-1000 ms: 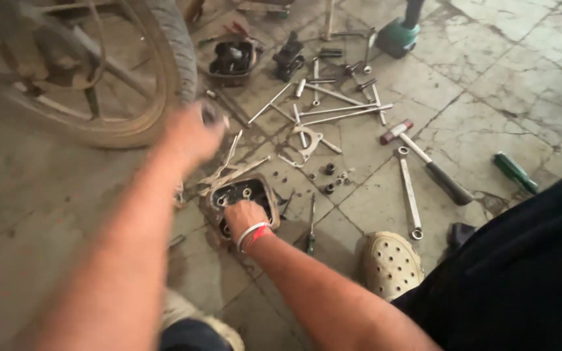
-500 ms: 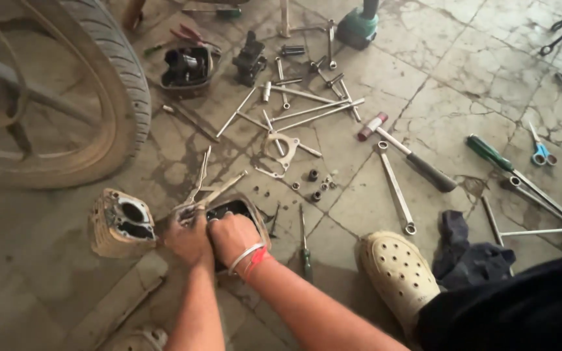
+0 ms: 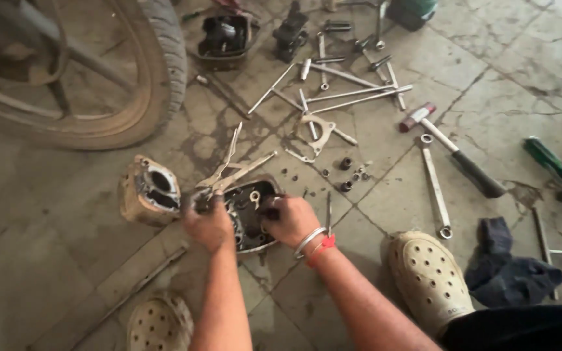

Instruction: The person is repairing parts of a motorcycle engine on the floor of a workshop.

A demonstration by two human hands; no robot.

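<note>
Both hands have come down together onto the dark engine cover [image 3: 250, 209] on the floor, left hand [image 3: 208, 222] fingers clamped on locking pliers [image 3: 229, 174], right hand [image 3: 292, 220] fingers gripping its three-o'clock edge, the cylinder block [image 3: 149, 190] at nine o'clock.

A tyre [image 3: 164, 71] stands far left on the cracked floor [image 3: 508, 97]. A hammer [image 3: 453, 149], wrenches and a green screwdriver [image 3: 551, 160] lie right. A dark rag [image 3: 508, 270] lies near right.

Both hands rest on an engine cover [image 3: 250, 214] on the floor; a cylinder block [image 3: 149, 190] lies just to its left, pliers [image 3: 232, 170] across its top edge. Right of it lie small nuts [image 3: 346, 175], perhaps bolts, then a wrench [image 3: 434, 185] and hammer [image 3: 453, 151]. A wheel [image 3: 99, 71] stands behind at left.
</note>
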